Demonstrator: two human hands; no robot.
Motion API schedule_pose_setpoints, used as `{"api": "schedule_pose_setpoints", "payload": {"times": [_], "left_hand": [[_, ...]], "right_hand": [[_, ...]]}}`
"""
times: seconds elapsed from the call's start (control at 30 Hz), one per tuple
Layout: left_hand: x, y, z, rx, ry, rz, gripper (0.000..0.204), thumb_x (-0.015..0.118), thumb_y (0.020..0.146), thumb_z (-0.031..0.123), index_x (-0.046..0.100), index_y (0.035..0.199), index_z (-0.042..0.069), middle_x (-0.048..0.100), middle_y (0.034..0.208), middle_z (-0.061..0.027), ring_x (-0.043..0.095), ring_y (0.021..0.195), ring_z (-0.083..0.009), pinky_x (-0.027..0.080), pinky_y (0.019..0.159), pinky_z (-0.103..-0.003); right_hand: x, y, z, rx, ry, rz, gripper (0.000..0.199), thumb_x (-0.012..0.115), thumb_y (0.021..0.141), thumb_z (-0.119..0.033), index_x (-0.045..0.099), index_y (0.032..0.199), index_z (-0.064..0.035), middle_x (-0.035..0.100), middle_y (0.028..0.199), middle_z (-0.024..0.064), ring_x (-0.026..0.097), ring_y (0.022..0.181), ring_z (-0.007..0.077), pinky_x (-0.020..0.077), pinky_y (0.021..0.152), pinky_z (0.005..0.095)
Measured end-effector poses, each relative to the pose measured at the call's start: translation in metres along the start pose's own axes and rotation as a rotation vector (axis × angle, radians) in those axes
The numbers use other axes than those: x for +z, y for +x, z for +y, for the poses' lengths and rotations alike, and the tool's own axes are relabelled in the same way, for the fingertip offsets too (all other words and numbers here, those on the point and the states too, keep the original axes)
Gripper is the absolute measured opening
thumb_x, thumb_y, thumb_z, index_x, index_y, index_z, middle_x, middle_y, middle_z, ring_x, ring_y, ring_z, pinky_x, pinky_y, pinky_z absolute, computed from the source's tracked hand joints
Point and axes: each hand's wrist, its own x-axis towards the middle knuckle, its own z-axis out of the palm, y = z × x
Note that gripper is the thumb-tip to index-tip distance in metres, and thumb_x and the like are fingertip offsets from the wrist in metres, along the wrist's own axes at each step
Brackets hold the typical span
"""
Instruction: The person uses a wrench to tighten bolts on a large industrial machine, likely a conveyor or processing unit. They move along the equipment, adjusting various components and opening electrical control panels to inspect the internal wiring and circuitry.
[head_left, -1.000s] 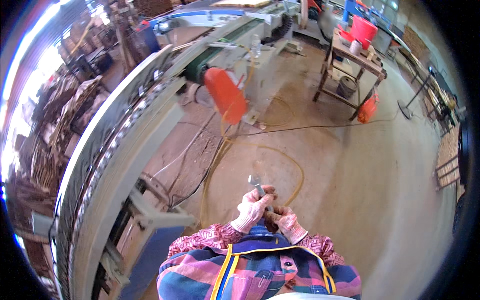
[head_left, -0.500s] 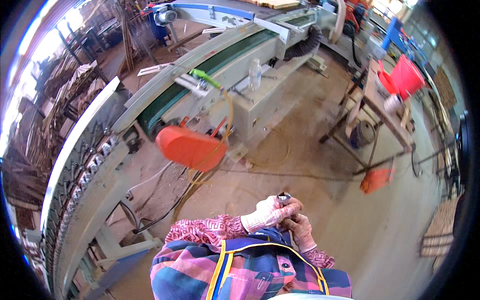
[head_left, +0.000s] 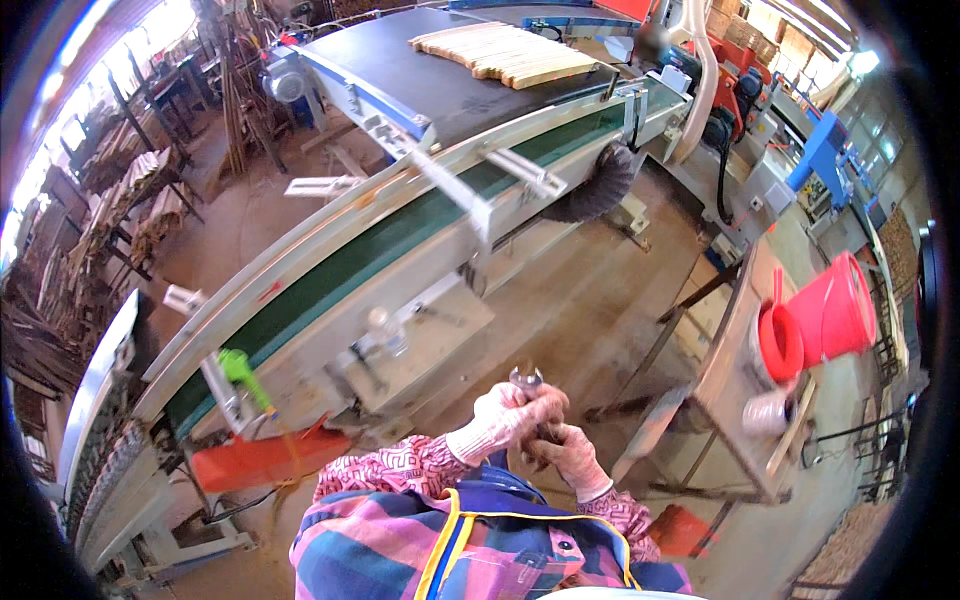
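Both gloved hands are held together in front of my chest. My left hand (head_left: 503, 417) is closed around a small metal tool (head_left: 526, 379) whose grey jaws stick up above the fingers. My right hand (head_left: 566, 446) sits just below and to the right, fingers curled against the same tool's lower part. The tool's handle is hidden inside the gloves. Pink patterned sleeves and a plaid vest fill the lower edge.
A long green conveyor belt (head_left: 330, 275) runs diagonally in front of me, with wooden slats (head_left: 505, 52) on a dark table beyond. A metal stand (head_left: 735, 375) at right carries red buckets (head_left: 835, 305). An orange guard (head_left: 262, 460) lies low left. Bare concrete floor (head_left: 590, 310) lies ahead.
My view has swung right along the conveyor, bringing the stand with red buckets closer. My hands stay together on the tool in front of my chest.
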Motion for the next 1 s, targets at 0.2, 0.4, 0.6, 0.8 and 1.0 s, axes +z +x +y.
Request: {"api": "schedule_pose_setpoints", "payload": {"times": [0.2,0.4,0.6,0.8,1.0], "left_hand": [[-0.006,0.239,0.059,0.312,0.178,-0.263,0.029,0.063,0.091,0.030,0.066,0.107,0.006,0.067,0.094,-0.0035,0.061,0.087,-0.0139,0.049,0.078,-0.030],[-0.015,0.384,0.127,0.492,-0.142,-0.097,0.031,0.052,0.099,0.026,0.062,0.107,-0.001,0.065,0.098,-0.0077,0.061,0.087,-0.0174,0.049,0.076,-0.029],[-0.040,0.459,0.185,0.503,-0.507,0.117,0.040,0.055,0.096,0.031,0.063,0.103,-0.008,0.051,0.056,-0.0027,0.044,0.047,-0.0124,0.037,0.047,-0.030],[-0.023,0.603,0.207,0.387,-0.480,0.072,0.045,0.061,0.089,0.039,0.067,0.079,-0.004,0.055,0.056,-0.0070,0.046,0.044,-0.0175,0.035,0.042,-0.031],[0.041,0.766,0.251,0.923,-0.206,0.508,0.063,0.048,0.097,0.041,0.055,0.051,-0.001,0.057,0.050,-0.0163,0.052,0.040,-0.0241,0.040,0.037,-0.034]], "right_hand": [[-0.142,0.140,-0.113,-0.166,-0.152,-0.009,0.027,0.072,0.086,-0.024,0.066,0.105,-0.0052,0.065,0.097,0.0016,0.060,0.091,0.0122,0.0489,0.075,0.0273],[-0.220,0.265,-0.334,-0.010,-0.811,-0.123,0.021,0.071,0.084,-0.009,0.069,0.104,-0.0045,0.068,0.102,0.0025,0.061,0.100,0.0150,0.0482,0.091,0.0309],[-0.411,0.405,-0.568,-0.778,-0.820,0.572,0.029,0.055,0.092,-0.026,0.065,0.101,-0.0007,0.063,0.074,0.0009,0.054,0.054,0.0080,0.0392,0.044,0.0198],[-0.698,0.561,-0.835,-0.594,-1.250,1.204,0.028,0.055,0.093,-0.034,0.070,0.100,-0.0112,0.062,0.071,-0.0027,0.053,0.060,0.0078,0.0427,0.057,0.0273],[-0.823,0.807,-0.954,-0.319,-1.811,1.198,0.050,0.047,0.087,-0.055,0.067,0.107,-0.0131,0.066,0.109,0.0135,0.061,0.106,0.0335,0.0474,0.089,0.0435]]}}
